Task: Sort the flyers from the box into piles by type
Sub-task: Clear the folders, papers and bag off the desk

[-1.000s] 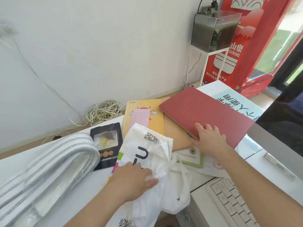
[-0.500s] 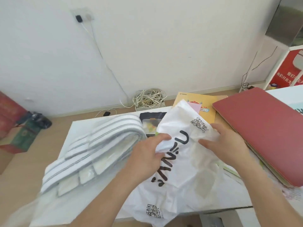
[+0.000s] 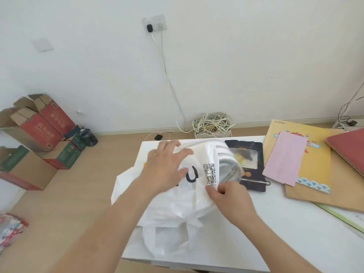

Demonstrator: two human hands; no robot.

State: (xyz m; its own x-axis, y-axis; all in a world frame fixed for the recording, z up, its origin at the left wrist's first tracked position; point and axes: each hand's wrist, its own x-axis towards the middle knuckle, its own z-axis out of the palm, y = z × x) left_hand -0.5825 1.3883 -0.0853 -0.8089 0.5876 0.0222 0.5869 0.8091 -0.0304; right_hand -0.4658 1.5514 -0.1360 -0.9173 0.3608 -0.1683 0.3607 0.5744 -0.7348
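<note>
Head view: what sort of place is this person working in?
Likely a plain office or back room: a white table strewn with flyers and a white bag, opened cardboard boxes on the wood floor, and a coil of cable below a wall socket.

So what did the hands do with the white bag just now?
The right hand left the red folder and joined the left hand on the white bag. Together they lifted it and moved it left, over the striped bundle. Now the left hand presses flat on top while the right hand pinches its edge. The pink sheet, yellow flyer and black pouch stayed put.
</note>
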